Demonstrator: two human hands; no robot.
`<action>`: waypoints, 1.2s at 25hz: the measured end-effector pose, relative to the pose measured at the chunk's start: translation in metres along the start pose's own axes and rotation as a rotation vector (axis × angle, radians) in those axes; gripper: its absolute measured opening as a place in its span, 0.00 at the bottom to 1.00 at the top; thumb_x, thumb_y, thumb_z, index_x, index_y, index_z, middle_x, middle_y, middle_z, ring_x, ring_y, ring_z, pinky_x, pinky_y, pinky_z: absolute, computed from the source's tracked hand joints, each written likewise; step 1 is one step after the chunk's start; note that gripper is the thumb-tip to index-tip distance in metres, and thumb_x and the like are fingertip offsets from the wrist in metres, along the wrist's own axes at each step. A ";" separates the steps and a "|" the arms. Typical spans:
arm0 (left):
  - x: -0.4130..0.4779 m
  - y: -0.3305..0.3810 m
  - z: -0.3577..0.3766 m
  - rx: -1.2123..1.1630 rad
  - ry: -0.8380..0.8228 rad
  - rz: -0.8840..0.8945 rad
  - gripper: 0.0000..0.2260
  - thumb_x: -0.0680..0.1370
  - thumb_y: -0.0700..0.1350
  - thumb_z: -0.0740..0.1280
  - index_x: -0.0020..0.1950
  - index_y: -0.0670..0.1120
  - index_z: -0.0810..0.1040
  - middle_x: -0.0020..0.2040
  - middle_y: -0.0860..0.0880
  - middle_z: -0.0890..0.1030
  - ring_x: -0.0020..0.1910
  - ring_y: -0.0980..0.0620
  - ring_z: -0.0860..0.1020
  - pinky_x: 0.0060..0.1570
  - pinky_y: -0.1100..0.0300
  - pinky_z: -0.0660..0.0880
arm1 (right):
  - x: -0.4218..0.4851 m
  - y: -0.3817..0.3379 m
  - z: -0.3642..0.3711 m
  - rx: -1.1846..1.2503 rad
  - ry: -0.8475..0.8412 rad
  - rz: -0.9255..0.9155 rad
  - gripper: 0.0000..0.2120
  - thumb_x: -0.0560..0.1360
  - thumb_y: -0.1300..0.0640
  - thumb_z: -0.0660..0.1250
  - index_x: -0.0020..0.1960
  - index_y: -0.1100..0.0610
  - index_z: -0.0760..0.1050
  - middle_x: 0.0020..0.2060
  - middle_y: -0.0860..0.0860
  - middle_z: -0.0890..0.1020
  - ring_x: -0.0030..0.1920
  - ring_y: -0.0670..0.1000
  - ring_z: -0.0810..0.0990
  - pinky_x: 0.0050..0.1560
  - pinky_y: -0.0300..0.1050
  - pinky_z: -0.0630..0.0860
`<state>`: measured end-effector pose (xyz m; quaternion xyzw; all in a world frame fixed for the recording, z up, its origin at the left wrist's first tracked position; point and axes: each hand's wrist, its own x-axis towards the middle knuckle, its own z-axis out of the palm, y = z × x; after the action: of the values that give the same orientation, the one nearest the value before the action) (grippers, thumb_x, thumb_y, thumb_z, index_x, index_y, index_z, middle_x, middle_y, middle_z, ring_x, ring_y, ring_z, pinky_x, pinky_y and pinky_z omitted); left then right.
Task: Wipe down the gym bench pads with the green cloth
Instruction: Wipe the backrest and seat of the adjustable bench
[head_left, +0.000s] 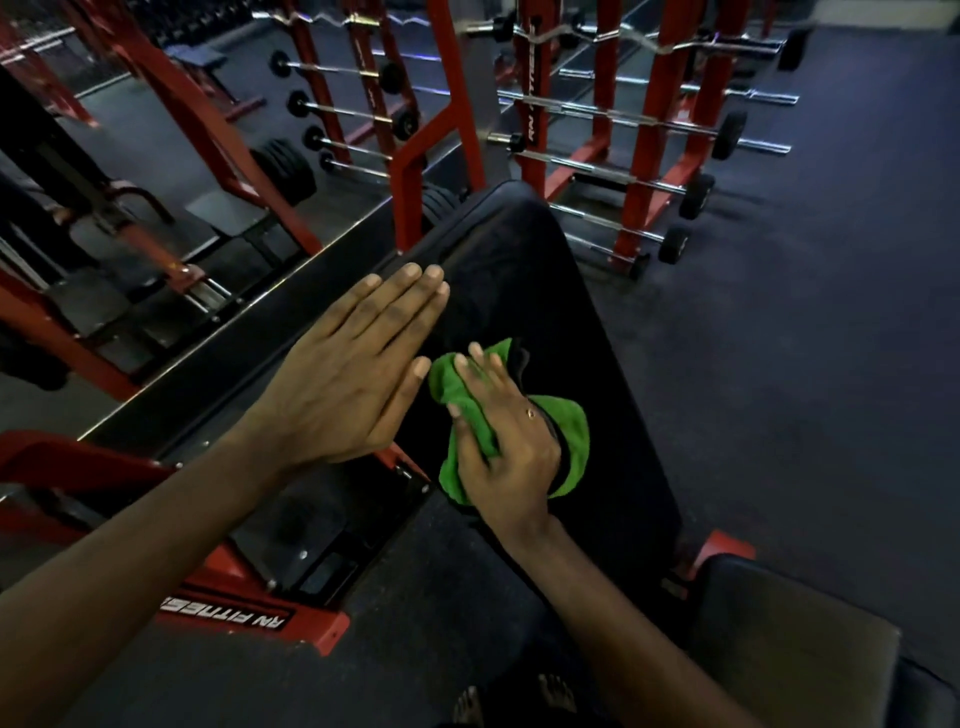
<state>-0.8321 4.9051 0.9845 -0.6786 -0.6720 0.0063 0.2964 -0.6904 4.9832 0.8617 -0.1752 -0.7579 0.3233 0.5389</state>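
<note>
Bench pad (524, 291) runs lengthwise away, green cloth (571, 431) pressed on it.

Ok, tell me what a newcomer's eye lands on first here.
The green cloth, bunched under the right hand on the black bench pad, stands out at centre. Beside it the left hand is held flat and open, and red barbell racks line the background.
</note>
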 end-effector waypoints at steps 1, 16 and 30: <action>-0.001 -0.003 0.000 -0.024 -0.001 0.011 0.26 0.84 0.50 0.50 0.79 0.37 0.60 0.80 0.39 0.59 0.80 0.44 0.57 0.78 0.45 0.56 | 0.009 -0.001 0.002 0.003 0.020 -0.004 0.17 0.78 0.65 0.68 0.67 0.61 0.77 0.67 0.55 0.78 0.70 0.52 0.75 0.65 0.58 0.76; -0.012 -0.011 0.026 -0.365 0.169 -0.024 0.25 0.84 0.51 0.52 0.78 0.40 0.65 0.78 0.36 0.62 0.79 0.40 0.58 0.76 0.43 0.59 | 0.044 -0.014 0.005 -0.172 0.078 0.191 0.23 0.82 0.54 0.65 0.75 0.55 0.68 0.74 0.50 0.71 0.77 0.48 0.64 0.74 0.49 0.66; -0.013 -0.008 0.031 -0.526 0.302 -0.004 0.22 0.83 0.45 0.58 0.74 0.37 0.70 0.75 0.35 0.67 0.77 0.38 0.62 0.76 0.43 0.61 | 0.030 -0.043 0.022 -0.111 0.240 0.250 0.19 0.81 0.58 0.65 0.71 0.60 0.74 0.69 0.51 0.77 0.72 0.48 0.71 0.70 0.52 0.72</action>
<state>-0.8536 4.9044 0.9571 -0.7239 -0.6004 -0.2696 0.2069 -0.7179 4.9636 0.9079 -0.3350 -0.6771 0.3223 0.5705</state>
